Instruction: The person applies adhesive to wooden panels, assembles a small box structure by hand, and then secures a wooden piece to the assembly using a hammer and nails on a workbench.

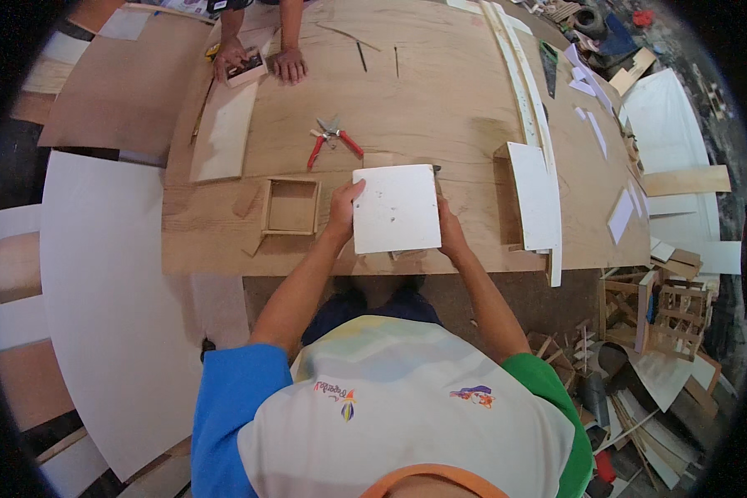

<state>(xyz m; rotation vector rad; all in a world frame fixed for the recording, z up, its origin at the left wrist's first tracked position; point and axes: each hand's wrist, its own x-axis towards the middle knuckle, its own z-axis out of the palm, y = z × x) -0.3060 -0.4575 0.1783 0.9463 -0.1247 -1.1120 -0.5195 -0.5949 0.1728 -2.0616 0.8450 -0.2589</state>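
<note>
Between my two hands I hold a white square board above the front of the wooden worktable. A few small dark marks dot its upper face. My left hand grips its left edge, thumb on top. At the right edge, my right hand is closed on it, fingers mostly hidden underneath. Just left of my left hand lies a small open wooden box frame. Beyond the board rest red-handled cutters with their handles spread. What is under the board is hidden.
Across the table, another person's hands work with a sanding block on a pale plank. A white-topped box piece and long white strips lie to the right. A handsaw sits farther back. Wood scraps cover the right floor.
</note>
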